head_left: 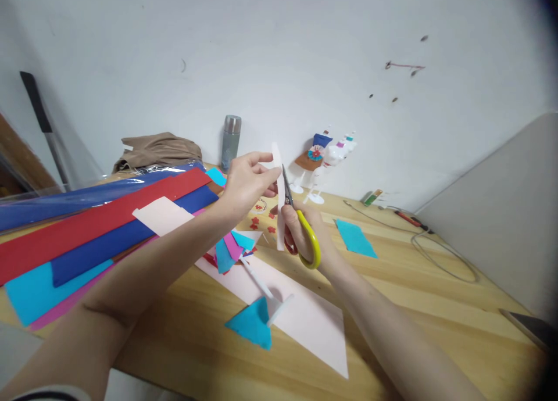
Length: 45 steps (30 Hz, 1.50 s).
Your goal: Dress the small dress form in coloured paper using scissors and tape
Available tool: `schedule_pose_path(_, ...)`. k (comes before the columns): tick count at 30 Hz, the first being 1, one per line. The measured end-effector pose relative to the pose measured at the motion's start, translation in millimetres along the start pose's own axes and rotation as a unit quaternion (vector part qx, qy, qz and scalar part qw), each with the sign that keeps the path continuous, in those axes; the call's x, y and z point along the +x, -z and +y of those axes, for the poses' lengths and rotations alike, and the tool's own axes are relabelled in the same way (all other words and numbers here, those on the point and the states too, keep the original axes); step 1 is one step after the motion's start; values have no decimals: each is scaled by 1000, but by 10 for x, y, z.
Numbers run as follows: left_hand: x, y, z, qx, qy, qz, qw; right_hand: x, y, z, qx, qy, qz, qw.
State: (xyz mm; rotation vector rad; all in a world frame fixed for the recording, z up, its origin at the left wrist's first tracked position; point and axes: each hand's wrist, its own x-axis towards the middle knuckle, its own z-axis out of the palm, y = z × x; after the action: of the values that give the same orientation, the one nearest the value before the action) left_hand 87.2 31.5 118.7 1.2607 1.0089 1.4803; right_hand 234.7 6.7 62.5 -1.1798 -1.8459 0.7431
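Between thumb and fingers, my left hand (pixel 253 180) pinches a narrow pale pink strip (pixel 281 200) that stands upright. My right hand (pixel 305 229) grips scissors (pixel 313 244) with a yellow and red handle. Their dark blades point up along the strip's right edge; whether they are parted is hard to make out. Below the hands lies a large pale pink sheet (pixel 305 314). A white stick on a base (pixel 257 279) lies across it, with blue and magenta scraps by its far end. A blue triangular piece (pixel 253 325) sits near the base.
Red, blue and pink sheets (pixel 100 221) are piled at the left. A thermos (pixel 231 142) and brown cloth (pixel 161 148) stand by the wall. White decorated figures (pixel 335 154) are at the back. A blue piece (pixel 356 238) and a cable (pixel 436 261) lie to the right.
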Motion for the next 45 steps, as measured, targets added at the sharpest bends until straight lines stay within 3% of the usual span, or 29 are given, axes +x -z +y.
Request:
schedule_pose_path(8,10,8,-28,9,-21,0,1000,-33,16,61,56,16,-35,998)
schedule_pose_path(21,-29,-56,-134,43,-37,-6,998,-23,34,86,57,19,-11,998)
schedule_pose_path(38,-48,-69,-85,7,-33,12,999,-32,5,38,58,-20,-6,998)
schedule_pose_path(45,-18,-34,-68,-4,-41,8,999,-35,21,2,53,23,-1,998)
